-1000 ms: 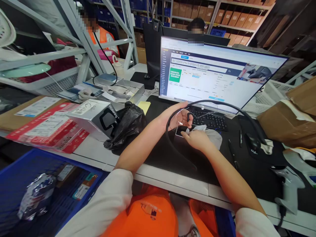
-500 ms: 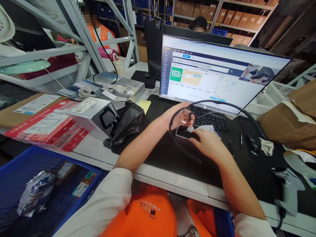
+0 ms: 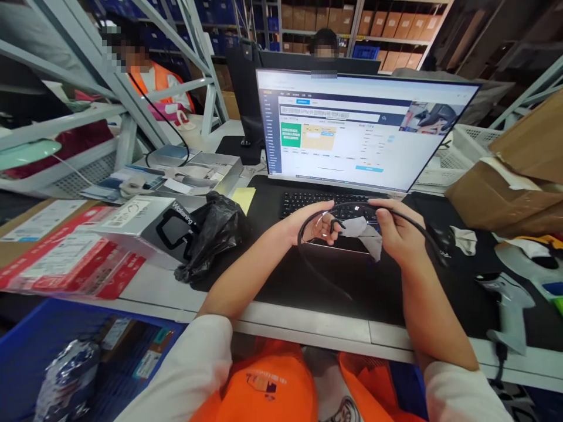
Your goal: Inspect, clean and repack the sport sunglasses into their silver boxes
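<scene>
Black cable (image 3: 299, 237) bows in a wide loop between the person's two hands, above the middle of the bench (image 3: 308, 321) and behind its pale front edge. Largest of the things on the bench, a lit monitor (image 3: 343, 129) stands toward the back edge, and a brown carton (image 3: 488, 202) sits by the right edge. Toward the left edge lies a silver box (image 3: 169, 231), with a crumpled black bag (image 3: 220, 231) just beside it. A keyboard (image 3: 301, 202) lies in front of the monitor, partly covered by the hands. The loop's long axis runs left to right, roughly along the front edge, and its lower end droops toward that edge. On the right stretch, the right hand (image 3: 401, 234) has its grip clamped on the cable between thumb and fingers; the left hand (image 3: 319, 225) is nearer the left bend, palm turned up, fingers curled, and whether that grip is tight cannot be told. Between the hands is a pale grey wrap (image 3: 368, 233); smallest, a black hooked piece (image 3: 337, 225) shows at the left fingertips.
</scene>
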Demonstrator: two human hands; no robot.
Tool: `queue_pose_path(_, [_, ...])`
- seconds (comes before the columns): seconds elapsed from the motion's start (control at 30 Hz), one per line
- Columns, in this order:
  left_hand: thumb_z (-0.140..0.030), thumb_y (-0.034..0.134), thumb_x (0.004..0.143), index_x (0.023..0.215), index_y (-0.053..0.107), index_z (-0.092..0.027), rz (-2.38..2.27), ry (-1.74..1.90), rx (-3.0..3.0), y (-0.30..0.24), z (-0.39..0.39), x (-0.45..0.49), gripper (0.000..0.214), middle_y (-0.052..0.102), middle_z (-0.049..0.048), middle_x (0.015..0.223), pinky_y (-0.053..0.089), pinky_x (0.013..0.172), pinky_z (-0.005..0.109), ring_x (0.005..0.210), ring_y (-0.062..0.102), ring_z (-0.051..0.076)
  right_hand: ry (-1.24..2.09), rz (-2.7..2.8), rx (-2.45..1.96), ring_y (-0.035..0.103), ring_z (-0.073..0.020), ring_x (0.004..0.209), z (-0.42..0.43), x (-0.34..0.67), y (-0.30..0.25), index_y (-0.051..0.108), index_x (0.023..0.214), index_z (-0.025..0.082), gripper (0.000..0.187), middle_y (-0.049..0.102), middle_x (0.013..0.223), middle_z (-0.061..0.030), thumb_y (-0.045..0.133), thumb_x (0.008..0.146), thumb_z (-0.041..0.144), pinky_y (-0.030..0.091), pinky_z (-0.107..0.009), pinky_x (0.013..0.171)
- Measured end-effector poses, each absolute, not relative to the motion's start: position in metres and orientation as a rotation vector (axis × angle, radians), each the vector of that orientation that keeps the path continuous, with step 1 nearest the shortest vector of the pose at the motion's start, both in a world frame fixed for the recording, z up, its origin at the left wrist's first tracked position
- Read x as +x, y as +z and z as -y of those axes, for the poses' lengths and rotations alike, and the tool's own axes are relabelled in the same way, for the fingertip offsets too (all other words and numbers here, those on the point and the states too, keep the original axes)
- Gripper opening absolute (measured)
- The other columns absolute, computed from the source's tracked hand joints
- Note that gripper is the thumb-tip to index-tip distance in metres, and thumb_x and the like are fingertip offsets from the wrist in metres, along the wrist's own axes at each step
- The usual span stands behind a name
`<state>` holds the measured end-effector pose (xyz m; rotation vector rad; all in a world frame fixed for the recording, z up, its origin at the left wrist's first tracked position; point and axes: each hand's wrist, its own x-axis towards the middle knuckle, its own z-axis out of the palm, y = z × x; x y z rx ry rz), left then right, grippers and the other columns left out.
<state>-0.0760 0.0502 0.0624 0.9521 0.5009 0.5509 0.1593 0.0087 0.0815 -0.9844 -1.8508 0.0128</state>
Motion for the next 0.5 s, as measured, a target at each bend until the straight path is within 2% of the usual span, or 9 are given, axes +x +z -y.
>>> queue_pose_path(0.13, [-0.073, 0.055, 0.087, 0.08, 0.076, -0.01, -0.549, 0.674, 1.048, 0.057, -0.049, -0.07, 0.067, 0.075, 0.0122, 0.076, 0.058, 0.076, 0.034, 0.07, 0.072, 0.021, -0.116, 1.712, -1.056, 0.065, -0.0167, 0.063, -0.013, 0.168, 0.079, 0.076, 0.096, 0.019, 0.036, 0.073, 0.078, -0.0053, 0.05, 0.104, 0.042, 0.05, -0.029, 0.061])
queue_pose_path(0.2, [-0.067, 0.062, 0.085, 0.091, 0.077, -0.012, -0.643, 0.933, 1.15, 0.056, -0.049, -0.07, 0.058, 0.076, 0.0104, 0.083, 0.056, 0.082, 0.033, 0.079, 0.073, 0.021, -0.155, 1.636, -1.104, 0.062, -0.0162, 0.059, -0.016, 0.175, 0.078, 0.076, 0.094, 0.018, 0.04, 0.071, 0.073, -0.0049, 0.049, 0.104, 0.046, 0.047, -0.029, 0.058])
queue_pose_path(0.27, [-0.054, 0.072, 0.083, 0.11, 0.075, -0.017, -0.711, 1.2, 1.33, 0.056, -0.048, -0.071, 0.045, 0.077, 0.0099, 0.104, 0.054, 0.095, 0.035, 0.103, 0.072, 0.024, -0.156, 1.575, -1.12, 0.065, -0.0176, 0.063, -0.017, 0.181, 0.078, 0.077, 0.095, 0.019, 0.041, 0.071, 0.074, -0.0054, 0.049, 0.104, 0.048, 0.05, -0.03, 0.063])
queue_pose_path(0.33, [-0.044, 0.081, 0.077, 0.133, 0.066, -0.025, -0.688, 1.305, 1.616, 0.056, -0.046, -0.072, 0.061, 0.066, 0.0114, 0.139, 0.046, 0.11, 0.041, 0.133, 0.058, 0.03, -0.135, 1.527, -1.098, 0.068, -0.0188, 0.068, -0.017, 0.184, 0.079, 0.076, 0.097, 0.019, 0.041, 0.07, 0.074, -0.0052, 0.048, 0.104, 0.048, 0.053, -0.032, 0.067])
queue_pose_path(0.4, [-0.043, 0.09, 0.069, 0.147, 0.055, -0.029, -0.576, 1.318, 1.883, 0.055, -0.043, -0.072, 0.087, 0.048, 0.012, 0.159, 0.039, 0.119, 0.048, 0.149, 0.042, 0.035, -0.124, 1.503, -1.064, 0.068, -0.0189, 0.067, -0.014, 0.185, 0.079, 0.076, 0.097, 0.02, 0.04, 0.07, 0.073, -0.0046, 0.049, 0.104, 0.047, 0.053, -0.032, 0.067])
queue_pose_path(0.43, [-0.044, 0.092, 0.066, 0.15, 0.051, -0.031, -0.51, 1.34, 1.97, 0.055, -0.041, -0.071, 0.094, 0.043, 0.0121, 0.162, 0.036, 0.122, 0.051, 0.151, 0.038, 0.036, -0.126, 1.501, -1.054, 0.068, -0.0187, 0.066, -0.013, 0.184, 0.08, 0.077, 0.096, 0.02, 0.039, 0.069, 0.072, -0.0044, 0.049, 0.104, 0.047, 0.053, -0.031, 0.065])
queue_pose_path(0.5, [-0.047, 0.092, 0.066, 0.148, 0.054, -0.031, -0.415, 1.439, 2.038, 0.055, -0.035, -0.067, 0.091, 0.051, 0.0122, 0.156, 0.031, 0.125, 0.055, 0.151, 0.039, 0.036, -0.127, 1.514, -1.052, 0.067, -0.0186, 0.065, -0.009, 0.182, 0.081, 0.077, 0.096, 0.02, 0.039, 0.069, 0.071, -0.0044, 0.049, 0.104, 0.047, 0.053, -0.031, 0.063])
